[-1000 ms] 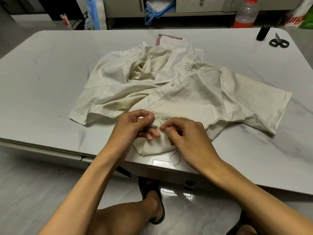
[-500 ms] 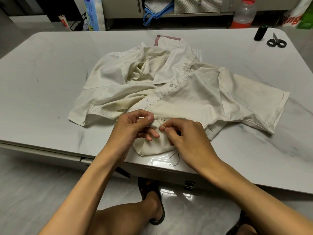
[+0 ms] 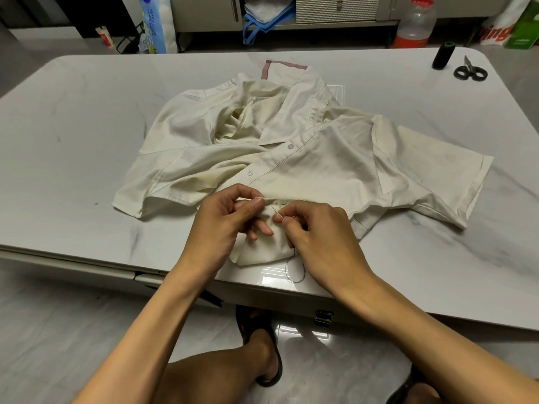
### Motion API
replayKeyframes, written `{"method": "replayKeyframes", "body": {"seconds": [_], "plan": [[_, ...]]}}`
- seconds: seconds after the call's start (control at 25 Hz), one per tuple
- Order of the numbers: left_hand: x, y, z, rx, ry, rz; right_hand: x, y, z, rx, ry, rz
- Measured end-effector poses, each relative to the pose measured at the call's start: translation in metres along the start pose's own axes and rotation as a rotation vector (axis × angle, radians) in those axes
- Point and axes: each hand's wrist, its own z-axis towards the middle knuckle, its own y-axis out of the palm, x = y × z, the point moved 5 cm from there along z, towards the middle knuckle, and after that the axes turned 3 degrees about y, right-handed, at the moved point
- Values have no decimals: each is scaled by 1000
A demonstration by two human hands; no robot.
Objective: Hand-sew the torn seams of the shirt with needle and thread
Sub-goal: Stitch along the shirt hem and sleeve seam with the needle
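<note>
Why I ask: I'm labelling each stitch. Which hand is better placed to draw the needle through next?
Right, probably. The right hand pinches the needle at the seam, dark thread trailing below; the left hand grips the shirt fold, steadying it.

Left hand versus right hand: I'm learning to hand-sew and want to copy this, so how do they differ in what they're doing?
The left hand pinches a fold of the shirt between thumb and fingers; the right hand pinches the needle. The left hand holds only cloth; dark thread loops onto the table below the right hand. Both work close together at the shirt's near edge.
</note>
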Motion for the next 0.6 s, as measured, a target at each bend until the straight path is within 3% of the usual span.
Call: {"method": "replayKeyframes", "body": {"seconds": [0.32,0.6], "plan": [[5,12,-5,61,170,165,0,0,0,70,45,78],[2,8,-6,95,198,159,5,7,0,-7,126,389]]}}
